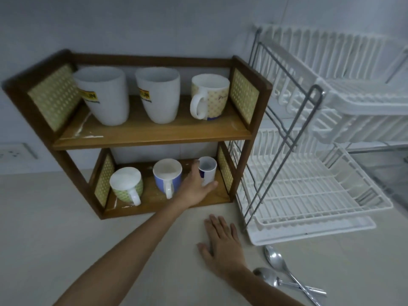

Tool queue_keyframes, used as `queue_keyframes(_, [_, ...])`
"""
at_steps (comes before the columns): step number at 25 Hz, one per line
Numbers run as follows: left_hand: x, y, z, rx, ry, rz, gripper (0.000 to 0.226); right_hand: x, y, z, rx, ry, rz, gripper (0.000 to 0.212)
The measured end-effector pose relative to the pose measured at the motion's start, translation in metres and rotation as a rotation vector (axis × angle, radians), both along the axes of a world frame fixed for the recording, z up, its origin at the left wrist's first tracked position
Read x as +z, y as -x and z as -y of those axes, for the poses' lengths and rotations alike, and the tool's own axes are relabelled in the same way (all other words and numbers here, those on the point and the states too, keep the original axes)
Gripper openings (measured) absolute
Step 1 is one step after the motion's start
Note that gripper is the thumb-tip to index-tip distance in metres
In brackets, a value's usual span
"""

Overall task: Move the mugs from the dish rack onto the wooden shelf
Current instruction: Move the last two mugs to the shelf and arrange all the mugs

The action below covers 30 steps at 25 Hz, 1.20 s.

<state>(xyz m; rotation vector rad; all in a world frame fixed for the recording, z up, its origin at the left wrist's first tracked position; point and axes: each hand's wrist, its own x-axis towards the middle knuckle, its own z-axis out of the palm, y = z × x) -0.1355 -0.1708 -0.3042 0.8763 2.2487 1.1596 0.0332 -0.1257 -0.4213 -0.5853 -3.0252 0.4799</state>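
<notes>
The wooden shelf (154,135) stands on the counter with mugs on both levels. On the upper level are two tall white mugs (103,96) (157,94) and a patterned mug (209,96). The lower level holds a green dotted mug (127,184), a blue mug (167,176) and a small white mug (208,170) at the right end. My left hand (194,188) reaches into the lower level and wraps around the small white mug, fingers on its left and thumb on its right. My right hand (223,241) lies flat on the counter, fingers apart. The white dish rack (309,188) to the right shows no mugs.
Two metal spoons (276,261) (267,277) lie crossed on the counter in front of the rack, just right of my right wrist. A wall socket (13,153) sits at the far left. The rack's grey metal frame (287,133) stands close to the shelf's right side.
</notes>
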Motion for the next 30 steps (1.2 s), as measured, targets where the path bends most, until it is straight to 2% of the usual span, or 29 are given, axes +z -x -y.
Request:
queue_keyframes(1, [0.021,-0.004,0.021,-0.156,0.062,-0.008,0.072,0.008,0.001,0.001,-0.011,0.049,-0.048,0.063])
queue_keyframes(3, [0.079,-0.003,0.069,-0.43,0.143,-0.03,0.051,0.042,0.007,0.004,-0.011,0.223,-0.289,0.046])
queue_keyframes(5, [0.148,0.001,0.115,-0.508,0.091,-0.105,0.033,0.102,0.018,0.009,0.083,0.461,-0.516,0.033])
queue_keyframes(7, [0.215,0.013,0.142,-0.371,-0.058,-0.282,0.028,0.175,0.035,0.013,0.269,0.576,-0.728,0.029])
queue_keyframes(10, [0.281,0.052,0.155,-0.034,-0.274,-0.514,0.035,0.282,0.082,0.011,0.437,0.431,-0.947,0.018])
queue_keyframes(11, [0.293,0.066,0.153,0.002,-0.218,-0.532,0.044,0.313,0.104,0.01,0.43,0.364,-0.931,0.018])
queue_keyframes(12, [0.3,0.082,0.149,-0.006,-0.049,-0.537,0.057,0.34,0.126,0.009,0.404,0.283,-0.848,0.021])
queue_keyframes(14, [0.3,0.106,0.142,-0.069,0.407,-0.538,0.074,0.38,0.168,0.004,0.329,0.018,-0.488,0.04])
queue_keyframes(16, [0.29,0.119,0.137,-0.077,0.633,-0.563,0.078,0.392,0.196,-0.003,0.328,-0.175,-0.119,0.074])
queue_keyframes(18, [0.278,0.126,0.135,-0.024,0.666,-0.606,0.078,0.385,0.213,-0.009,0.37,-0.155,0.05,0.091])
queue_keyframes(21, [0.27,0.128,0.136,0.039,0.624,-0.665,0.083,0.372,0.225,-0.016,0.397,-0.131,0.039,0.096])
queue_keyframes(24, [0.266,0.13,0.135,0.123,0.604,-0.667,0.088,0.373,0.225,-0.022,0.469,0.006,0.003,0.091])
queue_keyframes(27, [0.257,0.131,0.128,0.236,0.693,-0.782,0.086,0.373,0.224,-0.026,0.541,0.081,0.022,0.082])
queue_keyframes(30, [0.259,0.136,0.129,0.236,0.641,-0.696,0.086,0.374,0.229,-0.029,0.535,0.096,0.034,0.079])
